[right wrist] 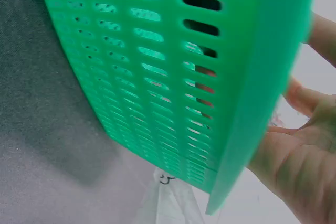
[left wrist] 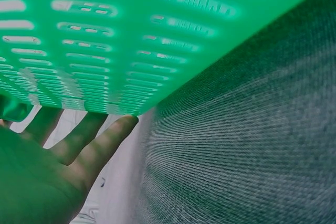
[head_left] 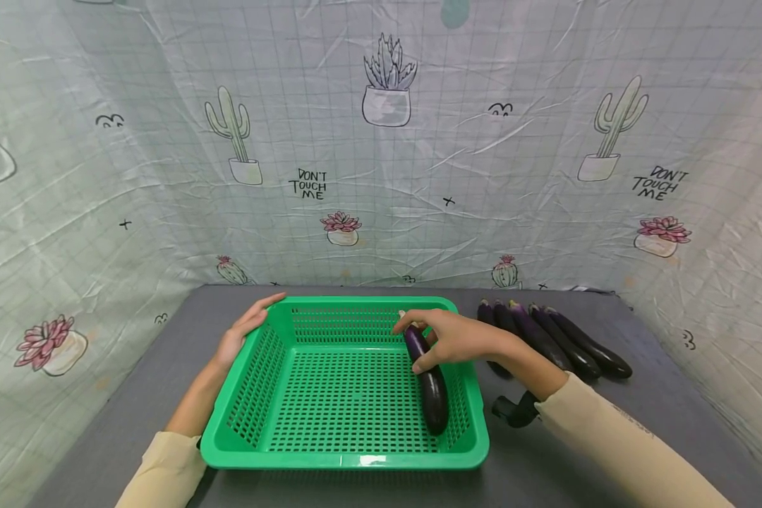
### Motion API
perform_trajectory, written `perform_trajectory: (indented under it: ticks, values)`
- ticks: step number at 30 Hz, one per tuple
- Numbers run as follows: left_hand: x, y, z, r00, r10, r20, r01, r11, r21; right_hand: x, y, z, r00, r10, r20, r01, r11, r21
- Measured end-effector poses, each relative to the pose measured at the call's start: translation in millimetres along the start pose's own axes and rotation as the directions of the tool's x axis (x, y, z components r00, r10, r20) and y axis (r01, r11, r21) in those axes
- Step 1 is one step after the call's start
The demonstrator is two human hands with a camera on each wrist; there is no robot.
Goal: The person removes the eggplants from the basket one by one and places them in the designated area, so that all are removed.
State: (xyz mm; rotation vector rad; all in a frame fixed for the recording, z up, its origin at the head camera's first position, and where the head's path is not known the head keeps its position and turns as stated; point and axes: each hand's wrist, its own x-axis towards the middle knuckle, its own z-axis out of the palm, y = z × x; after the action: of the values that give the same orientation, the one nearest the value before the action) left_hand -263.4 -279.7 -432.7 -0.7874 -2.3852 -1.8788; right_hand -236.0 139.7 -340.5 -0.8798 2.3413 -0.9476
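A dark purple eggplant (head_left: 436, 406) lies lengthwise along the right side of a green plastic basket (head_left: 343, 461). My right hand (head_left: 451, 335) reaches over the basket's right rim and holds the eggplant near its stem end, thumb on one side and fingers on the other. In the right wrist view the basket wall (right wrist: 163, 66) hides the eggplant, and part of the right hand (right wrist: 299, 156) shows beyond the rim. My left hand (head_left: 235, 339) rests against the basket's left side with its fingers extended; the left wrist view shows those fingers (left wrist: 105, 142) touching the perforated wall.
Several more eggplants (head_left: 561, 339) lie side by side on the grey tabletop (head_left: 660, 423), right of the basket. A black curved object (head_left: 514, 409) shows under the right forearm. A patterned curtain (head_left: 444, 162) hangs behind and along both sides.
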Motion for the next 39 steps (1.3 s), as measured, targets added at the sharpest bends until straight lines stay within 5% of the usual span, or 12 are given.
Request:
perform_trajectory:
  ticks: [8, 16, 23, 31, 39]
  values:
    - [-0.2, -1.0, 0.4, 1.000, 0.016, 0.021, -0.015, 0.999, -0.042, -17, 3, -8, 0.995, -0.020, -0.097, 0.027, 0.997, 0.066]
    - [1.0, 0.9, -0.8, 1.000, -0.007, -0.005, 0.007, 1.000, 0.008, -30, 9, -12, 0.981, -0.110, -0.158, 0.141, 0.969, 0.201]
    - [1.2, 1.4, 0.0, 1.000, -0.007, 0.000, 0.007, 1.000, 0.003, -43, 13, -17, 0.945, -0.209, -0.250, 0.269, 0.934, 0.236]
    - [-0.1, 0.3, 0.0, 1.000, -0.003, 0.000, 0.003, 1.000, 0.004, -58, 21, -20, 0.922, -0.192, -0.335, 0.292, 0.914, 0.281]
    - [0.3, -0.7, -0.6, 1.000, 0.005, -0.003, -0.005, 1.000, 0.007, -77, 30, -28, 0.877, -0.242, -0.415, 0.393, 0.857, 0.332]
